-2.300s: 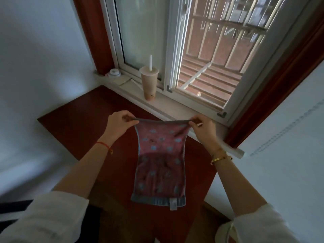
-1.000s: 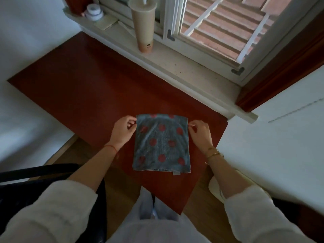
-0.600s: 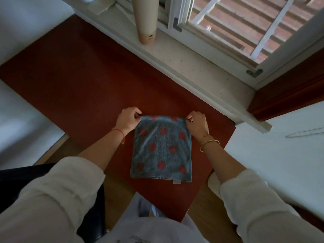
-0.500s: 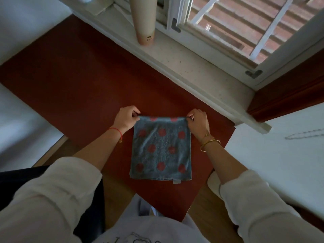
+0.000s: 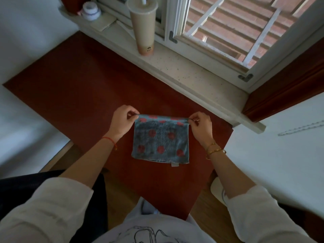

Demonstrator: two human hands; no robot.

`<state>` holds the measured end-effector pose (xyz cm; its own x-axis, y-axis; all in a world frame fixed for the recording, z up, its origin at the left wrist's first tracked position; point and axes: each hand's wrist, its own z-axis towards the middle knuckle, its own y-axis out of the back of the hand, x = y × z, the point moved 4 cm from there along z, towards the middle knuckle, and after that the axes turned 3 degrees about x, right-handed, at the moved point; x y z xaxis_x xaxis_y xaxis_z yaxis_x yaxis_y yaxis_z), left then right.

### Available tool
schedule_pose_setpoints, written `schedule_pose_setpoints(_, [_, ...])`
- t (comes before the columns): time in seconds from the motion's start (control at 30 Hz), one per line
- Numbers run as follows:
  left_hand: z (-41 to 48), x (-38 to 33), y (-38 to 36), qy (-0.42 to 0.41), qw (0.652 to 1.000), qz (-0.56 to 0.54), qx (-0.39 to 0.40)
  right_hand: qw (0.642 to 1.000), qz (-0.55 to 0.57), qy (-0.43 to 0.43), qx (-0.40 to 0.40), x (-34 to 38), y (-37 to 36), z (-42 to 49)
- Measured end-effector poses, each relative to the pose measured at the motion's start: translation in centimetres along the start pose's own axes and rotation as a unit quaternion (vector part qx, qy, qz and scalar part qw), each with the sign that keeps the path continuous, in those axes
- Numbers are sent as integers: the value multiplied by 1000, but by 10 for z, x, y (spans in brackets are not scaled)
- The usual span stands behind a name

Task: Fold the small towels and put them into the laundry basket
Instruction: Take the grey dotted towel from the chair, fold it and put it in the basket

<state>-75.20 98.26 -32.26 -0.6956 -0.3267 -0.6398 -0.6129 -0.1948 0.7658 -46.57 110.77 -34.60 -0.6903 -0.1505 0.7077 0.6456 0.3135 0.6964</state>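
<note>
the towel (image 5: pixel 160 139) is small, grey-blue with red dots, folded into a near square. it lies flat on the red tabletop, its far edge lifted and curling toward the near side, a white tag at its near edge.

Fuzzy terry-cloth towel (image 5: pixel 160 139) (nubby pile), smooth matt wooden tabletop (image 5: pixel 84 81)

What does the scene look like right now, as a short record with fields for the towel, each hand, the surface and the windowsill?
towel: grey with red dots, folded, lying on the table, far edge lifted
left hand: pinching the far left corner
right hand: pinching the far right corner
surface: dark red table
windowsill: drink cup with straw, small white jar
laundry basket: not in view
</note>
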Motion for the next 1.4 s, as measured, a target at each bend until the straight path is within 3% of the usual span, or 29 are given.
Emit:
schedule_pose_setpoints(0.2, [-83, 22, -21, -18, 999, -10, 24, 997, -39, 34, 60, -29, -12, -76])
schedule_pose_setpoints(0.57, [-156, 39, -55, 135, 989, -18, 55, 986, -123, 83, 78, -53, -28, -146])
schedule_pose_setpoints(0.83, [-149, 33, -59, 285, 949, -132, -7, 987, -100, 116, 45, -4, -35, -105])
schedule_pose_setpoints(1.17, [-130, 37, -66, 378, 914, -147, 25, 949, -136, 162, 235, 80, -123, -35])
schedule_pose_setpoints(1.4, [-131, 39, -67, 370, 915, -161, 23, 930, -176, 183, 266, 94, -152, -30])
